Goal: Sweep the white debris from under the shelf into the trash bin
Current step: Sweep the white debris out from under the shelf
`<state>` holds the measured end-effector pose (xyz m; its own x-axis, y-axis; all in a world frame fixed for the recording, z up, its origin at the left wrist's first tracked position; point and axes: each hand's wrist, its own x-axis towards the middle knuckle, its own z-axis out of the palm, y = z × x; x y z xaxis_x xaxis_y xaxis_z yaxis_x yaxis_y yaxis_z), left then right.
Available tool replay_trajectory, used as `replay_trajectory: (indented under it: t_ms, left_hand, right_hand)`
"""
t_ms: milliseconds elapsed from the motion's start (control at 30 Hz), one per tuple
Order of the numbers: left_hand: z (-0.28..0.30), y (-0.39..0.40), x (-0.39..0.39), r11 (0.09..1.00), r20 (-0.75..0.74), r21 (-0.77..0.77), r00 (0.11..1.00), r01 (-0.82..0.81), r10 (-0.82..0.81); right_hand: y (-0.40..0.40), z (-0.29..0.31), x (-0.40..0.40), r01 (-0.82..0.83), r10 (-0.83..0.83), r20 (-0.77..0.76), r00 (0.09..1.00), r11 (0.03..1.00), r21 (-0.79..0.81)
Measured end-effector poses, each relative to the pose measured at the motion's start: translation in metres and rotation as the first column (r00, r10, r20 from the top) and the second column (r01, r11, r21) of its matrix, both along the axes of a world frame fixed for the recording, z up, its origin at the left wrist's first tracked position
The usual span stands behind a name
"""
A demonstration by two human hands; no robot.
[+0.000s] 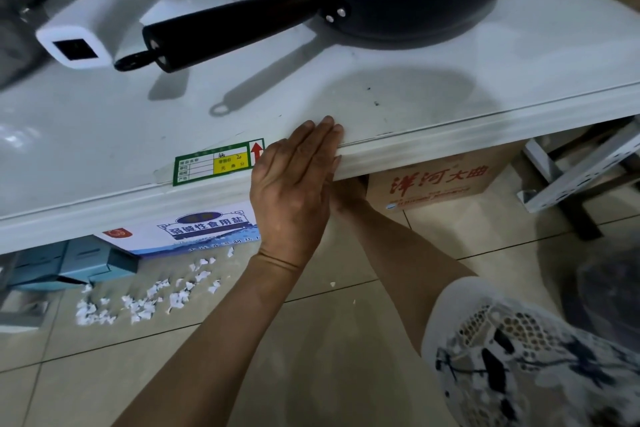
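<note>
The person's left hand (294, 191) lies flat on the front edge of the white shelf (433, 104), fingers straight and together, their tips reaching over the lip onto the top; it holds nothing. The right hand (348, 194) reaches under the shelf just behind the left one, and only its wrist and a little of its back show, so whether it is open or closed on anything cannot be told. The white debris (145, 298) is a scatter of small torn scraps on the tiled floor (329, 340), lying at and just under the shelf's front edge, to the left of both arms and apart from them. Behind the scraps, under the shelf, stands a white and blue printed box (194, 229), with pale blue boxes (69, 264) further left. A brown cardboard box (446, 180) with red characters sits under the shelf to the right. On top of the shelf rest a black pan (398, 0) with a long handle, and a green and yellow price label (218, 163) stuck near the edge.
</note>
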<state>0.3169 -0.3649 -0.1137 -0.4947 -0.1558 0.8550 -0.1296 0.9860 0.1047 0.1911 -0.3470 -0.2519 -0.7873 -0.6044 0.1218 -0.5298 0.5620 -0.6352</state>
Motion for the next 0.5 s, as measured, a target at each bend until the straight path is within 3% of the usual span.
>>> replay_trajectory:
  t_ms: [167,200,300,500]
  left_hand:
    - [0.003,0.0,0.001,0.999,0.013,0.037,1.0,-0.001,0.001]
    - [0.004,0.0,0.001,0.999,0.013,0.044,1.0,0.004,-0.004]
    - [0.006,0.001,0.002,0.999,0.017,0.048,1.0,0.017,-0.018]
    - [0.008,0.003,0.004,0.999,0.042,0.042,0.999,-0.001,-0.001]
  right_hand:
    - [-0.012,-0.023,-0.001,0.033,-0.044,0.055,0.997,0.982,0.188]
    - [-0.013,-0.027,-0.001,0.035,-0.031,-0.019,0.999,0.961,0.274]
    - [0.009,0.001,0.02,0.005,0.013,-0.041,0.999,0.918,0.397]
    - [0.053,0.014,0.052,-0.001,0.028,-0.049,0.998,0.879,0.478]
